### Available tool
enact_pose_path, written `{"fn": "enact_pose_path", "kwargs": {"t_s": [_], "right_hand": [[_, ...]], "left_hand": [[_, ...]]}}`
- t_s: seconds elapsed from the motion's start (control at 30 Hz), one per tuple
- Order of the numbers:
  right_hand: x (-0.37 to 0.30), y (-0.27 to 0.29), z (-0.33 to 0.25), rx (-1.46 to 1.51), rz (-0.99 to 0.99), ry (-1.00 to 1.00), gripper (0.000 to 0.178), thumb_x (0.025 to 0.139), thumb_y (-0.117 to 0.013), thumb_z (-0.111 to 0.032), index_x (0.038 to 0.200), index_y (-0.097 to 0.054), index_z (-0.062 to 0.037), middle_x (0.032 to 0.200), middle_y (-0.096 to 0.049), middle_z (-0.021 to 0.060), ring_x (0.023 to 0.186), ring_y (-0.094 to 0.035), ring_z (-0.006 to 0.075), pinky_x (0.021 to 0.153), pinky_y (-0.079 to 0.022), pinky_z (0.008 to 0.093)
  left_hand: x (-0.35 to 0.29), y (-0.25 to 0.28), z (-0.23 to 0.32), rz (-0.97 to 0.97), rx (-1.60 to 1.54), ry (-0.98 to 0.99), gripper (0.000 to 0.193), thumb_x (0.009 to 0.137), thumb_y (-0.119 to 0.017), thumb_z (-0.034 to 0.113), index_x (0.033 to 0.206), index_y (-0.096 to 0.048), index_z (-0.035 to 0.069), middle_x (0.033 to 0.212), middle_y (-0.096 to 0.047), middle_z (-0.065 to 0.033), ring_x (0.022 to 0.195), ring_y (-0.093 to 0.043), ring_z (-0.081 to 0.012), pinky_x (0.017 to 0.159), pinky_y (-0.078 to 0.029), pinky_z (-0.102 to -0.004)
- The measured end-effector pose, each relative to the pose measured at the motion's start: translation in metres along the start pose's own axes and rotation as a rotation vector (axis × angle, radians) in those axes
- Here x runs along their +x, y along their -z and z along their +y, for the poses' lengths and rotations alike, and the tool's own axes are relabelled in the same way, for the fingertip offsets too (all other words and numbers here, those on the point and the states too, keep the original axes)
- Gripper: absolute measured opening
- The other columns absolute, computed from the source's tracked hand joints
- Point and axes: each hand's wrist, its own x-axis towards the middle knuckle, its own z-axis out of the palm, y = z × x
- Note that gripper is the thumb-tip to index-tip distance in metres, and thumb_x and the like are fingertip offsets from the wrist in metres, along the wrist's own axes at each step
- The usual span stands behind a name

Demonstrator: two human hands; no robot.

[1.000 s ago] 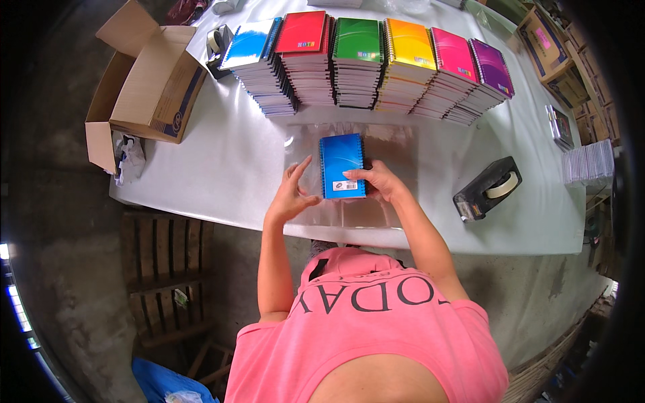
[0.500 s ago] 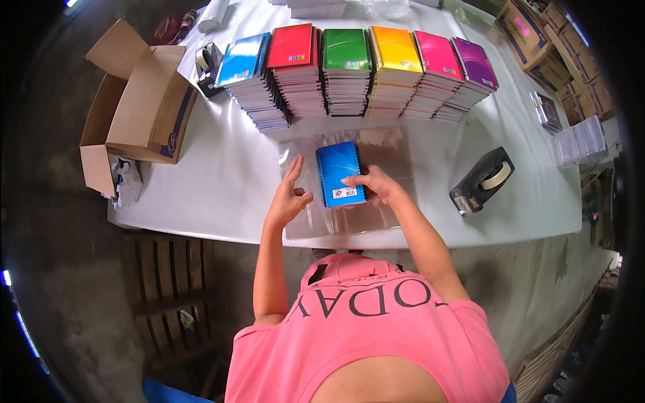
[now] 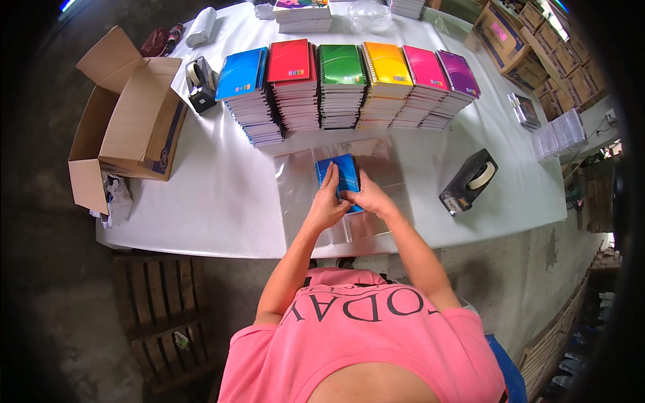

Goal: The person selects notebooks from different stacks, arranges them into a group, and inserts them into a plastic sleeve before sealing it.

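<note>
A small blue spiral notebook (image 3: 346, 166) lies on clear plastic sheets (image 3: 386, 168) at the front middle of the table. My left hand (image 3: 326, 207) rests across its cover, fingers straight and pointing away from me, thumb towards the right. My right hand (image 3: 371, 193) grips the notebook's right edge, with its thumb over the cover. Both thumbs come close together near the lower part of the cover, where the white label is hidden beneath my hands. Whether anything small sits between them I cannot make out.
Behind stands a row of notebook stacks (image 3: 339, 101) in several colours. Black tape dispensers stand at the right (image 3: 468, 183) and left (image 3: 200, 84). An open cardboard box (image 3: 138, 117) is at the left. More notebooks (image 3: 302, 20) and crumpled plastic (image 3: 369, 17) lie at the back.
My left hand has moved right, from beside the notebook onto its cover. My right hand keeps its hold. The label has become covered, and the whole view has shifted slightly.
</note>
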Motion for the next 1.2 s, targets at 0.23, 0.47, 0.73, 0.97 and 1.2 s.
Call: {"fn": "enact_pose_path", "kwargs": {"t_s": [0.23, 0.47, 0.73, 0.97, 1.2], "right_hand": [[-0.019, -0.018, -0.04, -0.37, 0.032, -0.217, 0.089, 0.087, -0.053, -0.031, 0.144, 0.01, -0.0042, 0.145, -0.017, 0.0321, 0.131, -0.027, 0.0468, 0.108, -0.027, 0.0435], [-0.004, -0.012, 0.003, -0.203, 0.046, -0.157, 0.082, 0.091, -0.047, -0.042, 0.145, 0.001, -0.0043, 0.147, -0.018, 0.0253, 0.133, -0.027, 0.0419, 0.105, -0.023, 0.0569], [-0.019, -0.008, -0.016, -0.433, 0.128, -0.192, 0.075, 0.092, -0.044, -0.046, 0.144, -0.014, -0.0009, 0.153, -0.007, 0.016, 0.141, -0.008, 0.0315, 0.108, -0.01, 0.0599], [-0.086, -0.027, 0.042, -0.927, 0.715, -0.384, 0.061, 0.09, -0.05, -0.039, 0.131, -0.042, 0.0053, 0.148, -0.024, 0.0186, 0.138, -0.02, 0.0323, 0.107, -0.022, 0.0538], [-0.078, -0.049, 0.034, -0.214, 0.937, -0.026, 0.045, 0.082, -0.059, -0.019, 0.122, -0.049, 0.0006, 0.131, -0.046, 0.0221, 0.121, -0.045, 0.0387, 0.098, -0.039, 0.0417]], "left_hand": [[0.003, 0.01, 0.002, -0.246, -0.183, -0.011, 0.12, 0.058, -0.072, 0.0, 0.147, 0.008, 0.013, 0.15, -0.013, -0.0252, 0.085, -0.063, -0.0206, 0.071, -0.053, -0.0286], [0.007, 0.018, 0.011, -0.317, -0.518, 0.038, 0.125, 0.058, -0.065, -0.007, 0.144, 0.02, 0.025, 0.15, -0.017, -0.0227, 0.084, -0.06, -0.0187, 0.069, -0.052, -0.0278], [0.007, 0.017, 0.001, 0.056, 0.871, -0.346, 0.054, 0.068, -0.07, 0.01, 0.12, -0.056, 0.009, 0.126, -0.054, -0.0123, 0.101, -0.06, -0.0232, 0.074, -0.044, -0.0367], [0.016, 0.008, 0.028, -0.046, 1.137, -0.304, 0.016, 0.071, -0.061, 0.008, 0.083, -0.069, 0.003, 0.102, -0.065, -0.0185, 0.078, -0.065, -0.0222, 0.075, -0.041, -0.0357], [0.023, 0.006, 0.027, -0.07, 1.175, -0.378, 0.009, 0.069, -0.061, 0.006, 0.065, -0.069, 0.006, 0.089, -0.066, -0.021, 0.068, -0.065, -0.0236, 0.079, -0.04, -0.0385]]}}
